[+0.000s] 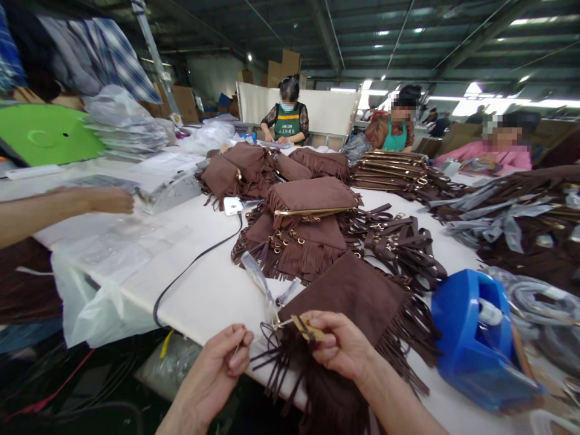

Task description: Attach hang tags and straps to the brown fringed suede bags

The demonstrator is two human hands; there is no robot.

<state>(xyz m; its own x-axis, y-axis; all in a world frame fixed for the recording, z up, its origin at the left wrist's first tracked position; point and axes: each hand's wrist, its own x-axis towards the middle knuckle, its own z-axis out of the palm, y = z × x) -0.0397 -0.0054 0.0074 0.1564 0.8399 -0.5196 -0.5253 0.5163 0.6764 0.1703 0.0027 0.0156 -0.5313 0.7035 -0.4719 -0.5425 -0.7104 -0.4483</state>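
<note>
My right hand [338, 344] pinches a small tan and brown tag [308, 328] between thumb and fingers. It is beside the metal hardware at the edge of a dark brown fringed bag [351, 293]. Closed in a pinch, my left hand [224, 356] is left of the bag, apart from my right hand; something thin may be between its fingertips, too small to name. The bag lies on the white table, its fringe hanging over the front edge. A strap end wrapped in clear plastic [258, 272] rises near the hardware.
Brown bags [312, 196] are piled ahead, with loose brown straps [399, 241] beside them. A blue tape dispenser [475, 338] stands at right. A small white device [233, 206] trails a black cord. Another person's arm [67, 208] reaches in from the left; several people sit beyond.
</note>
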